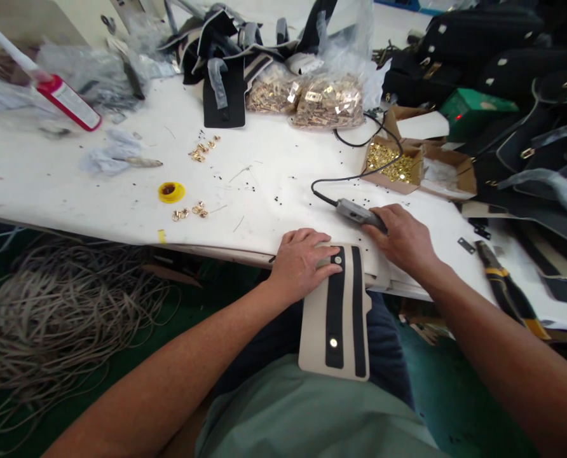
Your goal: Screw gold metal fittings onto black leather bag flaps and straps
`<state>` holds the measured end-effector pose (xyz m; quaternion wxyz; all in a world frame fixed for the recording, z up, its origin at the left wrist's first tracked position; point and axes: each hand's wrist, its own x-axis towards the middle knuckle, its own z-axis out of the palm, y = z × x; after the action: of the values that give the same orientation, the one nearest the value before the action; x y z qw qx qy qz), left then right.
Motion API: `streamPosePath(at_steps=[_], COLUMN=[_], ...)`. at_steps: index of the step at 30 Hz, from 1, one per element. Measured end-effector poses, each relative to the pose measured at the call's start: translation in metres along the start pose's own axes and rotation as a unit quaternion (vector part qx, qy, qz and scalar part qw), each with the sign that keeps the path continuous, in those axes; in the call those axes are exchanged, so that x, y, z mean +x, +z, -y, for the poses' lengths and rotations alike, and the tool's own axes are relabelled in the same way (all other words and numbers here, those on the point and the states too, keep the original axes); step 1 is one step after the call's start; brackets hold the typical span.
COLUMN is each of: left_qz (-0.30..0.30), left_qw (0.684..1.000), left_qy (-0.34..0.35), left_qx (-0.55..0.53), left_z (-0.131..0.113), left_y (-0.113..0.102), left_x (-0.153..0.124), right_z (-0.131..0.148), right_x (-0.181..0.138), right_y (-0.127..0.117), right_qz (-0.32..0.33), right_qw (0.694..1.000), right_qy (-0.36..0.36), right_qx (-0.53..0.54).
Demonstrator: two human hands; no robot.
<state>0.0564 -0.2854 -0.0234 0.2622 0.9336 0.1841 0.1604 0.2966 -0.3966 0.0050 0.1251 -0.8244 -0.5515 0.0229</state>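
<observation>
white tabletop point(274, 156); right hand point(402, 236) grips gray tool point(355, 211); left hand point(302, 264), fingers spread, lies on beige panel point(316, 324).

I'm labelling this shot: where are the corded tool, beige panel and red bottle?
Corded tool point(353, 210), head view: grey casing.
Beige panel point(349, 312), head view: beige face.
Red bottle point(68, 102), head view: body.

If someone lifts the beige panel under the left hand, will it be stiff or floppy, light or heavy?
The beige panel is probably fairly stiff: it looks straight beyond the edge of the table. It seems thin, so likely light. Being flat, it should hardly roll.
</observation>
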Motion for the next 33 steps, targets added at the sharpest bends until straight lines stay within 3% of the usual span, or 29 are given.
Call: streamPosePath(at_steps=[3, 4, 6, 8, 10, 13, 16, 22, 33], left_qz=[0.004, 0.005, 0.006, 0.004, 0.004, 0.006, 0.006, -0.002, 0.005], left_qw=[1.0, 1.0, 1.0, 1.0, 1.0, 1.0, 1.0, 1.0, 1.0], left_qy=[-0.001, -0.001, 0.0, -0.001, -0.003, -0.006, -0.009, -0.012, -0.008], left_qx=[0.005, 0.005, 0.005, 0.004, 0.004, 0.007, 0.008, 0.004, 0.004], left_z=[-0.001, -0.002, -0.003, -0.004, -0.004, -0.005, -0.005, -0.005, -0.004], left_y=[-0.001, -0.001, -0.002, -0.003, -0.003, -0.003, -0.003, -0.003, -0.004], left_x=[0.0, 0.0, 0.001, 0.001, 0.002, 0.002, 0.002, 0.002, 0.002], right_z=[0.011, 0.019, 0.04, 0.065, 0.086, 0.108, 0.117, 0.121, 0.121], right_x=[-0.003, -0.006, -0.009, -0.011, -0.009, -0.005, -0.002, -0.001, -0.005], right_y=[-0.015, -0.022, -0.036, -0.045, -0.047, -0.04, -0.028, -0.012, -0.004], right_qz=[-0.028, -0.049, -0.108, -0.175, -0.228, -0.266, -0.252, -0.239, -0.234], right_qw=[0.978, 0.95, 0.854, 0.765, 0.734, 0.732, 0.731, 0.741, 0.781], right_qy=[0.074, 0.105, 0.138, 0.129, 0.1, 0.054, 0.041, 0.028, 0.046], right_qx=[0.191, 0.29, 0.49, 0.606, 0.632, 0.625, 0.633, 0.626, 0.577])
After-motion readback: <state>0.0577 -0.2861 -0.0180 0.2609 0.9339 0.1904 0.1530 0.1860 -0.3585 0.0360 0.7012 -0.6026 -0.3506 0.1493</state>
